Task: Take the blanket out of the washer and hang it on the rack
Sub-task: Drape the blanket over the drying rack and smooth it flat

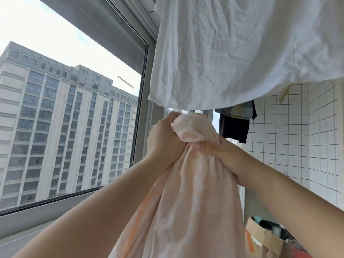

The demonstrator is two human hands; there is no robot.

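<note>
One pink blanket (188,192) — bunched top gripped by left hand (163,140), right hand (214,148).

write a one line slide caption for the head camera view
Both hands, left and right, grip a bunched peach blanket raised toward a hanging white sheet beside the window.

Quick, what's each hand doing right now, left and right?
Left hand: closed, gripping the bunched top of the peach blanket.
Right hand: closed, gripping the same blanket just below the bunch.
</note>
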